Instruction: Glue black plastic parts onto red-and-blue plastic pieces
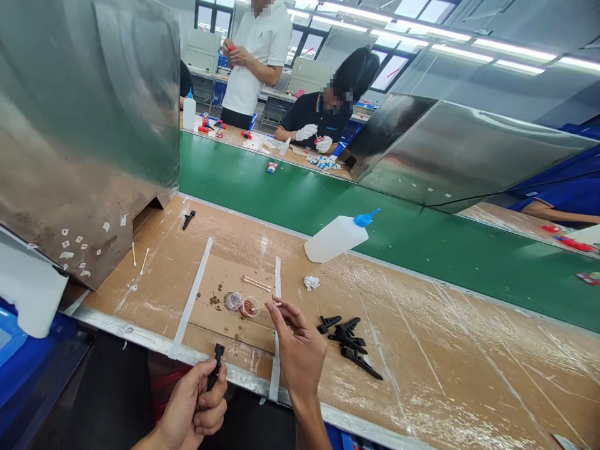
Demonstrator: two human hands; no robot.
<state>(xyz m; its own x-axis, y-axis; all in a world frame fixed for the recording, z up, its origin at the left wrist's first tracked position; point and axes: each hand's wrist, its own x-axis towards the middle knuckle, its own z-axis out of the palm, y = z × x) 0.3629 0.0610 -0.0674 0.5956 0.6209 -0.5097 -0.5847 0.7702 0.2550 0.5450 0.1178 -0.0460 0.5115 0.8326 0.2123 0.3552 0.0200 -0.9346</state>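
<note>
My left hand [201, 397] is closed around a small black plastic part [217, 365], held upright near the table's front edge. Between thumb and fingertips, my right hand [300, 344] pinches a thin cotton swab [262, 307], whose far end reaches into a small cup of reddish liquid [249, 306]. A second small clear cup [233, 302] stands just left of it. Behind the cups lie swabs [257, 283] on a stained cardboard sheet [206, 319]. Several black parts [349, 337] are piled to the right of my right hand.
A white bottle with a blue nozzle [335, 239] and crumpled tissue [311, 283] are behind my right hand. One black part [188, 219] lies at the back left. A green belt [290, 194] runs beyond the table [422, 350]. Metal panels [89, 112] flank it; people are across.
</note>
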